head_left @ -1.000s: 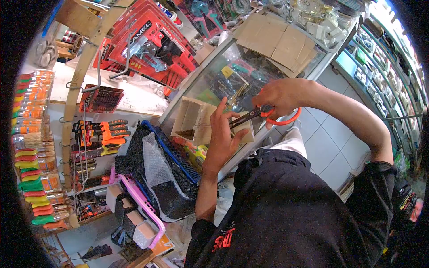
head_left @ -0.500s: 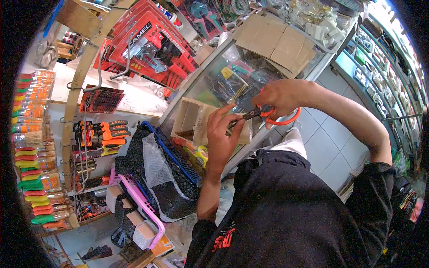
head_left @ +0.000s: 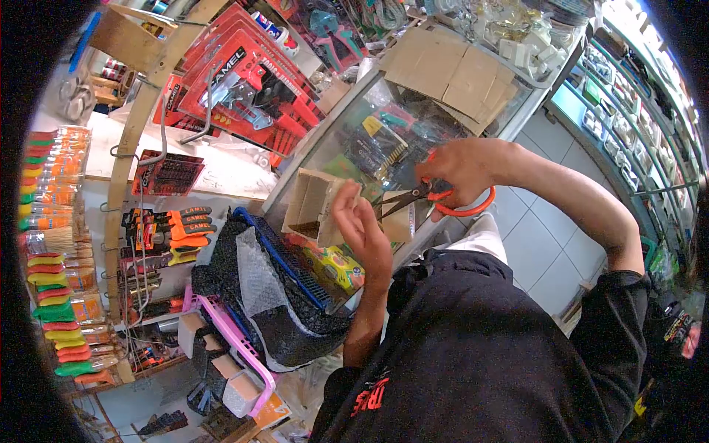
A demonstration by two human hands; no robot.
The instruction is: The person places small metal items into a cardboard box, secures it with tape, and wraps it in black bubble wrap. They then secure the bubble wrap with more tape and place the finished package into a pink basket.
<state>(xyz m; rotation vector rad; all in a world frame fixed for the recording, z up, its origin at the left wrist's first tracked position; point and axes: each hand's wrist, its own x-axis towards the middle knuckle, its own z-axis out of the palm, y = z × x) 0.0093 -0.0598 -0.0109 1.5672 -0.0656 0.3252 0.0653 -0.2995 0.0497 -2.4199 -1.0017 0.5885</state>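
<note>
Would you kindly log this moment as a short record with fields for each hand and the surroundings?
right hand: right hand grips orange-handled scissors, blades parted
left hand: left hand raised by the blade tips; whether it holds anything cannot be told
in front: open cardboard box on the glass counter
left side: blue basket, pink basket, hanging red tool packs

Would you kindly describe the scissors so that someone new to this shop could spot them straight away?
Start at the glass display counter in the middle of the shop, where a small open cardboard box sits at its near edge. Just right of the box, the right hand holds the scissors: dark pointed blades aimed at the left hand, with the only bright orange loop handles there.
</note>
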